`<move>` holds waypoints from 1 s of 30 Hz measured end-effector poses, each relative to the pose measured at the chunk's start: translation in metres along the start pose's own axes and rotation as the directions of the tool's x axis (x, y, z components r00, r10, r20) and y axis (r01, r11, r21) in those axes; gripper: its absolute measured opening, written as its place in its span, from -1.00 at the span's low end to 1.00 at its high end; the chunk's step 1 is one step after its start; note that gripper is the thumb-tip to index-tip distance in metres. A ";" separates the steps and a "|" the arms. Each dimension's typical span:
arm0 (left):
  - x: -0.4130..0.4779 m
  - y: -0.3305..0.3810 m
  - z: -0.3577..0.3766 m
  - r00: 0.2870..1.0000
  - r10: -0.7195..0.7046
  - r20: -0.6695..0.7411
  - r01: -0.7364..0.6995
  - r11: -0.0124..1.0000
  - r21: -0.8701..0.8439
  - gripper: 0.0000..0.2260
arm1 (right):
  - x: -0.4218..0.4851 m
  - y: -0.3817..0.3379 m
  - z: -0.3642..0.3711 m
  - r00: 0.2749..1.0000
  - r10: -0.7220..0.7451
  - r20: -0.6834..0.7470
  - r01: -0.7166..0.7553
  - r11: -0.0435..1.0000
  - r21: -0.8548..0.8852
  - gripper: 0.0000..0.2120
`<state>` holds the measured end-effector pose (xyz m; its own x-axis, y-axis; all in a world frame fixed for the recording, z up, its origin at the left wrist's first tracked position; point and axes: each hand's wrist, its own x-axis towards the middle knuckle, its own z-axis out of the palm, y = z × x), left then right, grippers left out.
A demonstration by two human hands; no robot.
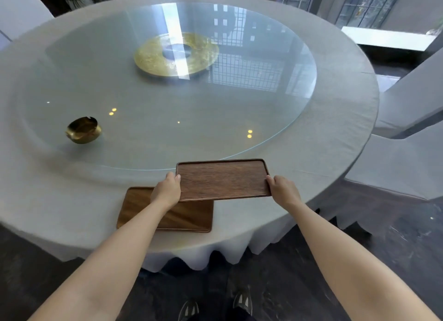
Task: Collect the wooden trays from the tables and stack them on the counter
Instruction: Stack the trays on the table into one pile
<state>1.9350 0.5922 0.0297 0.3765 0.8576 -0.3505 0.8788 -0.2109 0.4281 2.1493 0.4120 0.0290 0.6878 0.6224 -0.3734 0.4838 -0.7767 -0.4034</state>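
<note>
Both hands grip 1 tray (223, 180) by short ends: left hand (167, 190), right hand (282, 190); it overlaps far right corner of tray 2 (187, 216) lying at table (335, 138) near edge

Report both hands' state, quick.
Left hand: closed on the upper wooden tray, left end.
Right hand: closed on the same tray, right end.

Dark-brown grained trays (223, 180), grey tablecloth (335, 138), gold bowl (83, 130)
</note>
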 end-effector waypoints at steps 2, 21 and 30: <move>0.003 -0.025 -0.014 1.000 0.005 -0.002 -0.005 0.999 0.032 -0.66 | -0.009 -0.021 0.015 1.000 -0.023 0.014 0.023 1.000 0.007 -0.62; 0.028 -0.156 -0.035 0.995 0.078 0.057 -0.089 0.966 0.243 -0.64 | -0.049 -0.096 0.116 0.996 -0.032 0.083 0.041 0.993 -0.109 -0.57; 0.029 -0.170 -0.035 0.994 0.071 0.088 -0.089 0.968 0.233 -0.65 | -0.051 -0.099 0.127 0.994 -0.011 0.109 0.028 0.987 -0.156 -0.56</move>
<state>1.7860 0.6690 -0.0241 0.4620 0.7958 -0.3915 0.8856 -0.3905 0.2513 1.9970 0.4694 -0.0178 0.6198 0.6376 -0.4575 0.5814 -0.7646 -0.2780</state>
